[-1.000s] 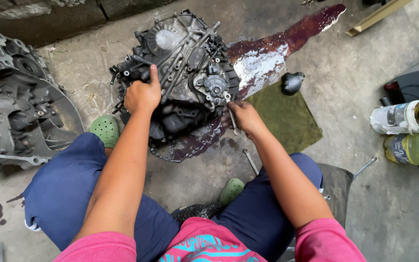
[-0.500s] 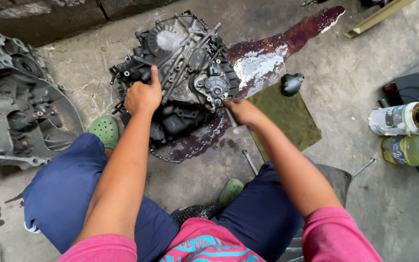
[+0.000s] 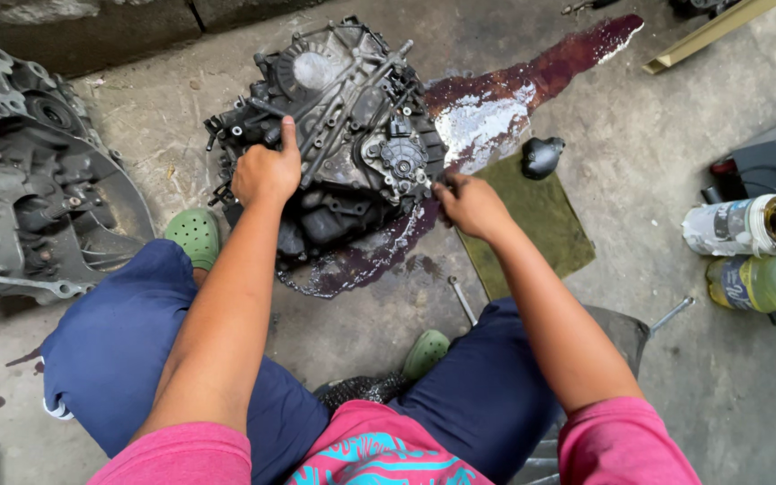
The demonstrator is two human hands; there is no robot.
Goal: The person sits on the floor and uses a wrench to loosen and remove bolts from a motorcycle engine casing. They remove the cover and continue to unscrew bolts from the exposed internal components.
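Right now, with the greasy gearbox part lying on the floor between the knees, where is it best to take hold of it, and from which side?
Probably by its two opposite edges. The gearbox part lies flat in dark spilled oil, so its faces look slippery. The left hand already grips the near left edge among ribs and bolts; the right hand touches the right edge. Come from both sides, fingers hooked on the ribs.
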